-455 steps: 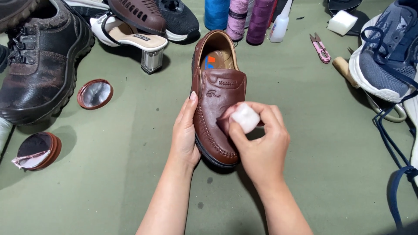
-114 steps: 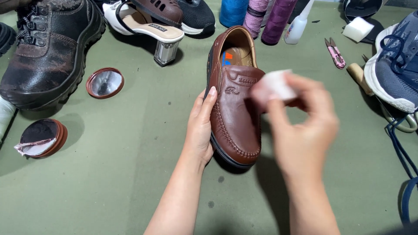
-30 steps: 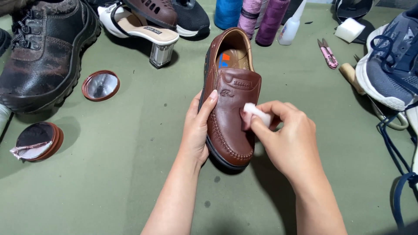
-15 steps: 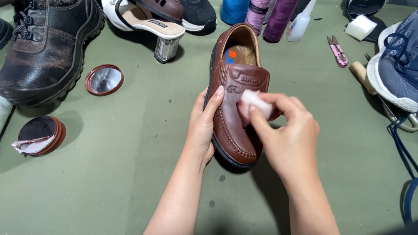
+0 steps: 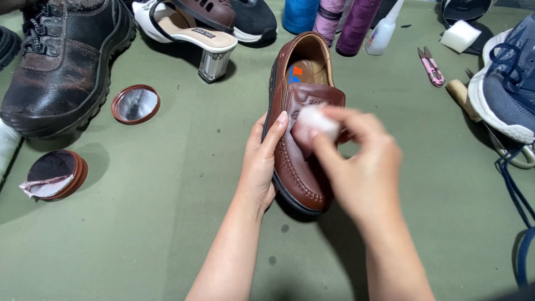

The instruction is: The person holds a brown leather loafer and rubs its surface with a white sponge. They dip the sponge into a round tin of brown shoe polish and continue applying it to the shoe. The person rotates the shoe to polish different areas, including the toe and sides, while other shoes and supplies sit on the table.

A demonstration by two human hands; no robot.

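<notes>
Now your left hand (image 5: 261, 164) lies flat along the near side of the brown loafer (image 5: 301, 120), which stands on the green counter (image 5: 167, 223) with its toe toward you. Your right hand (image 5: 359, 167), blurred, pinches a small white pad (image 5: 316, 121) against the shoe's upper. Farther left sit an open polish tin (image 5: 56, 173) and its lid (image 5: 135, 103); a black boot (image 5: 61, 61) stands behind them.
</notes>
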